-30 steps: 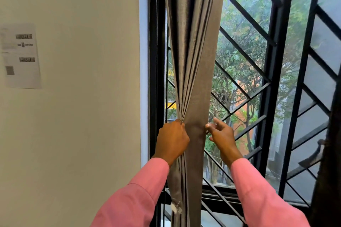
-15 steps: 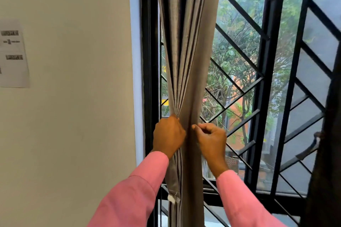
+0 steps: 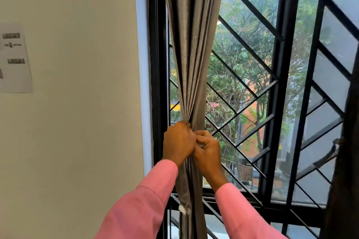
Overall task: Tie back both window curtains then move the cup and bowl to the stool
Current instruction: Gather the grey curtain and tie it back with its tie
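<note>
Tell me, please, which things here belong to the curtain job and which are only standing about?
Belongs to the job: grey curtain, gathered; left hand and right hand, both gripping it; dark curtain at the right edge.
Just there: paper notice on the wall; black window grille; trees outside.

We have brought our right hand (image 3: 208, 153) in from the curtain's (image 3: 194, 54) right edge, across its front, to touch our left hand (image 3: 177, 142); its once-spread fingers now curl, and the curtain bunches narrower there.
</note>
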